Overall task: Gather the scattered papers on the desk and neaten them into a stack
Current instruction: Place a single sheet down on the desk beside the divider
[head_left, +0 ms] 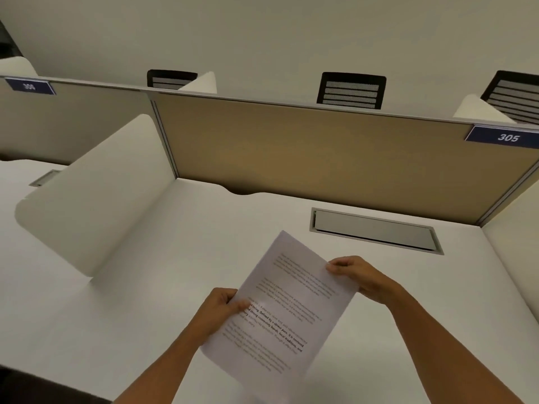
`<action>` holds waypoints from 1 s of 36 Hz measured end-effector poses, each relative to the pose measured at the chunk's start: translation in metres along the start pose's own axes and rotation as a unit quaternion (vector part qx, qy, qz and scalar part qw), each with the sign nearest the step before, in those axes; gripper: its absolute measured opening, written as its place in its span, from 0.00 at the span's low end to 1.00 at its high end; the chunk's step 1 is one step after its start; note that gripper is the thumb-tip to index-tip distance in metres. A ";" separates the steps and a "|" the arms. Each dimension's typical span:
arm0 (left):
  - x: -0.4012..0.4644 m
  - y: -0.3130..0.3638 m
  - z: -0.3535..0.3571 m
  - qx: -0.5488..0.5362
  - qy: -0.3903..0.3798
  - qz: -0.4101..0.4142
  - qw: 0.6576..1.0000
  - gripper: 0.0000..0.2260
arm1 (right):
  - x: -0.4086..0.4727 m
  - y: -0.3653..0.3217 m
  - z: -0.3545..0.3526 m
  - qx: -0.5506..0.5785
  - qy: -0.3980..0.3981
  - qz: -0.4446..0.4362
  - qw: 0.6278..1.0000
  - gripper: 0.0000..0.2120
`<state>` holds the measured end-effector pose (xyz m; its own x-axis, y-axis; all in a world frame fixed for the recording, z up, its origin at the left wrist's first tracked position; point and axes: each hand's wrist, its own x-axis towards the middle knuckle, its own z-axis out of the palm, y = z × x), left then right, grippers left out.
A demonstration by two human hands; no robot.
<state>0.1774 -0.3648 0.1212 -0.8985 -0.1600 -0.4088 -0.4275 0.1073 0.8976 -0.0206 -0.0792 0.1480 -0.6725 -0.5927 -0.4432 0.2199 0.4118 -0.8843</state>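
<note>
At a white desk (145, 287) numbered 305, the left hand (217, 312) and right hand (354, 277) each pinched an opposite edge of the papers (284, 304), held tilted above the desktop. Squaring them likely called for loosened grips and a tap on edge. The desk's cable box (376, 230) sat lidded, contents hidden.

The left hand (223, 309) is curled round the left edge of the papers (288, 304), its thumb laid across the printed face. The right hand (357, 277) is clamped on the opposite edge, fingers bent over the top. Both forearms are extended forward, converging from below.
</note>
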 end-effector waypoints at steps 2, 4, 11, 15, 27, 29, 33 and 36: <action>-0.001 -0.002 -0.005 -0.021 0.016 -0.009 1.000 0.08 | 0.003 0.007 0.004 0.070 0.012 0.013 0.997 0.19; -0.001 -0.007 -0.011 -0.048 0.026 -0.015 0.998 0.08 | 0.006 0.015 0.012 0.128 0.009 0.024 0.991 0.20; 0.001 -0.020 -0.033 -0.119 0.090 -0.042 0.988 0.10 | 0.026 0.043 0.059 0.277 0.033 0.039 0.959 0.16; 0.005 -0.024 -0.051 -0.154 0.133 -0.052 0.978 0.11 | 0.035 0.047 0.095 0.246 0.014 0.045 0.968 0.12; 0.035 -0.042 -0.128 -0.130 0.177 -0.082 0.972 0.10 | 0.085 0.024 0.190 0.152 0.062 0.070 0.984 0.06; 0.044 -0.042 -0.145 -0.105 0.183 -0.085 0.974 0.09 | 0.100 0.016 0.203 0.141 0.079 0.078 0.984 0.06; 0.066 -0.041 -0.179 -0.020 0.202 -0.082 0.976 0.05 | 0.129 -0.001 0.229 0.126 0.105 0.088 0.982 0.06; 0.090 -0.041 -0.206 0.030 0.213 -0.099 0.972 0.03 | 0.153 -0.013 0.243 0.118 0.120 0.091 0.982 0.07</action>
<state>0.1342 -0.5853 0.0816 -0.6809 -0.5742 -0.4547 -0.6037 0.0884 0.7923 0.0454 -0.3428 0.0560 -0.7486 -0.3318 -0.5741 0.4895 0.3074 -0.8160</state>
